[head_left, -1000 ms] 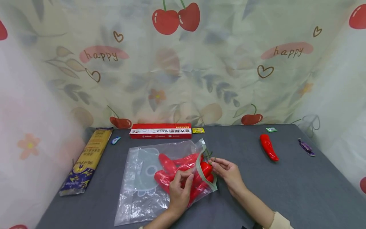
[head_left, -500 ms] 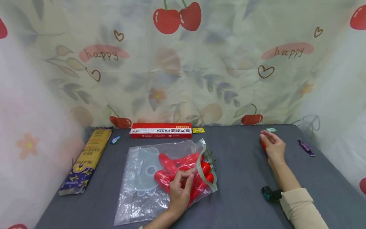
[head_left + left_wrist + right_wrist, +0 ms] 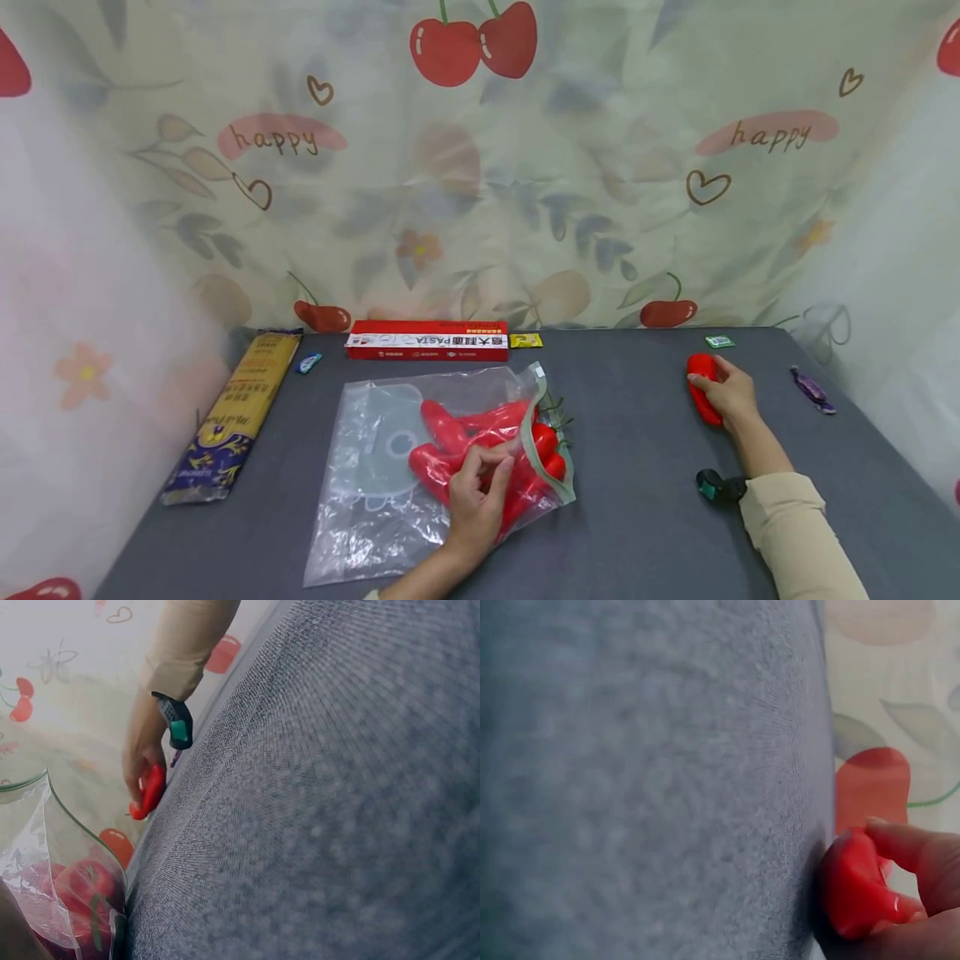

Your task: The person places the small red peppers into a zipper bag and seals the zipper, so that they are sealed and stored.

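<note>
A clear zip bag (image 3: pixel 375 533) lies on the table, its green-edged mouth held apart toward the right. Several red chili peppers (image 3: pixel 442 429) are inside, with green stems (image 3: pixel 553 410) poking out of the mouth. My left hand (image 3: pixel 476 508) pinches the bag's upper layer near that mouth. Over on the right, my right hand (image 3: pixel 735 396) grips another red chili pepper (image 3: pixel 702 387) between thumb and fingers. In the right wrist view this pepper (image 3: pixel 851 881) is low against the table, partly covered by the fingers.
A spaghetti pack (image 3: pixel 236 408) lies at the left beside a small blue sachet (image 3: pixel 308 363). At the back are a red pasta box (image 3: pixel 427 342) and a yellow sachet (image 3: pixel 526 341). A green sachet (image 3: pixel 720 342) and a purple wrapped candy (image 3: pixel 812 390) lie beyond my right hand.
My right hand has left the pepper stems at the bag's mouth, moved right and taken hold of the lone pepper. My left hand keeps its place on the bag.
</note>
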Tool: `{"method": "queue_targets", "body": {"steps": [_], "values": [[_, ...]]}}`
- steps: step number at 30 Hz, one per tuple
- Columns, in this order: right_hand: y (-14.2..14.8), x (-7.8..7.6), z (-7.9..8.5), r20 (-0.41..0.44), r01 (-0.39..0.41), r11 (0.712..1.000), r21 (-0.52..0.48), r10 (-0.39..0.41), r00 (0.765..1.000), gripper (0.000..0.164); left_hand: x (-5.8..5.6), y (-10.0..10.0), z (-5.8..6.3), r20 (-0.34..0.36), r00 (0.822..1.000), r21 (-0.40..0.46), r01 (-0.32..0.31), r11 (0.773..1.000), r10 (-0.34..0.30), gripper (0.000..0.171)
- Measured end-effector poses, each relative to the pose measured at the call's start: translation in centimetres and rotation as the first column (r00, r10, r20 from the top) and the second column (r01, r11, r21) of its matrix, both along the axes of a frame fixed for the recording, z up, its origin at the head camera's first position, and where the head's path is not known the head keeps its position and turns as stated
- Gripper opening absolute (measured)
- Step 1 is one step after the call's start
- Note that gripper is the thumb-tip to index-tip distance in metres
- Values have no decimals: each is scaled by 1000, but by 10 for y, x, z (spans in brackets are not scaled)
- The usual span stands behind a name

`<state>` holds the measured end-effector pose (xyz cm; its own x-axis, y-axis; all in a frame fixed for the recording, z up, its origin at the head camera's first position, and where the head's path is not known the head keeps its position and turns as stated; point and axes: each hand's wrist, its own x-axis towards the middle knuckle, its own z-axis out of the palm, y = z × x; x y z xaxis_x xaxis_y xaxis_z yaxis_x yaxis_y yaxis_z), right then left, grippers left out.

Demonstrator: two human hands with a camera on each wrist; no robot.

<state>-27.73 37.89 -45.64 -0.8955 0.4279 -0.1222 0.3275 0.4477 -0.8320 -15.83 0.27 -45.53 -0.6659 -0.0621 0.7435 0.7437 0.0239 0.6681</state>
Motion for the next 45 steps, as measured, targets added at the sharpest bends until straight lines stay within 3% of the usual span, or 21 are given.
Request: {"method": "queue_targets", "body": {"steps": [5, 8, 10, 12, 14, 17, 21, 23, 25, 29, 34, 41, 45], "values": [[-12, 3, 0, -51, 7, 1000, -25, -8, 999, 71, 0, 0, 0, 2, 1000, -1, -7, 1000, 7, 14], [-27, 6, 4, -122, 45, 988, -145, -63, 991, 69, 0, 1, 0, 2, 1000, 1, -2, 1000, 2, 14], [-43, 11, 11, -174, 53, 958, -281, -105, 979, 62, 0, 1, -1, 3, 1000, -3, -10, 1000, 10, 14], [-61, 15, 18, -226, 25, 890, -456, -143, 963, 49, -3, 1, -5, 6, 1000, -6, -18, 1000, 18, 15], [-82, 22, 23, -267, -23, 799, -601, -174, 948, 37, -6, 1, -12, 7, 1000, -12, -26, 1000, 26, 15], [-120, 33, 26, -313, -99, 676, -730, -202, 928, 29, -10, 0, -20, 12, 999, -19, -29, 999, 30, 16], [-169, 48, 25, -346, -168, 587, -792, -205, 916, 28, -12, 0, -23, 28, 999, -18, -36, 999, 37, 16], [-188, 55, 24, -360, -193, 561, -805, -204, 910, 27, -12, 0, -22, 30, 999, -14, -41, 999, 41, 15], [-201, 61, 23, -385, -214, 568, -795, -199, 901, 23, -12, 0, -22, 28, 999, -12, -42, 999, 42, 16], [-214, 70, 20, -418, -220, 622, -752, -191, 888, 14, -12, 0, -21, 7, 999, -14, -34, 999, 34, 18], [-217, 81, 19, -432, -235, 677, -698, -136, 892, 14, -14, -2, -16, -25, 999, -4, -29, 1000, 29, 19], [-217, 94, 20, -369, -300, 807, -508, 111, 923, 5, -15, -4, -6, -83, 994, -14, -71, 997, 70, 21], [-214, 99, 21, -363, -417, 815, -403, 277, 890, 21, -13, -4, -2, -105, 991, -38, -82, 996, 77, 22]]}}
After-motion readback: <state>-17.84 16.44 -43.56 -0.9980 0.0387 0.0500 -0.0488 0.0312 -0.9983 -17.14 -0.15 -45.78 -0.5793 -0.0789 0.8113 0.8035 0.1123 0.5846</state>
